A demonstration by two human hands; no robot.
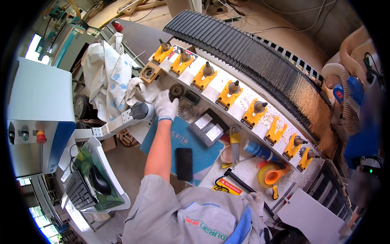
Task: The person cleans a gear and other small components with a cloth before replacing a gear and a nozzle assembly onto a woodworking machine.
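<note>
My left arm reaches forward across the bench. Its hand, in a white glove (pixel 165 106), is closed at the edge of a dark, round toothed cutter (pixel 176 91). The fingers are partly hidden, and the cutter lies beside a small wooden block with a round hole (pixel 148 72). Just right of the glove are a small green-and-black part (pixel 191 98) and a black box with white labels (pixel 209 127). A blue folder (pixel 162 140) lies under my forearm, with a black phone (pixel 184 164) on it. My right hand does not show; only grey jacket cloth is visible on that side.
Yellow tool forks (pixel 204 77), most carrying tool holders, line a white rail. Behind it runs a black ribbed bellows cover (pixel 239 46) dusted with chips. Nearer are hex keys (pixel 235 146), a blue bottle (pixel 258 150) and a tape roll (pixel 270 175). A keyboard (pixel 81 191) stands left.
</note>
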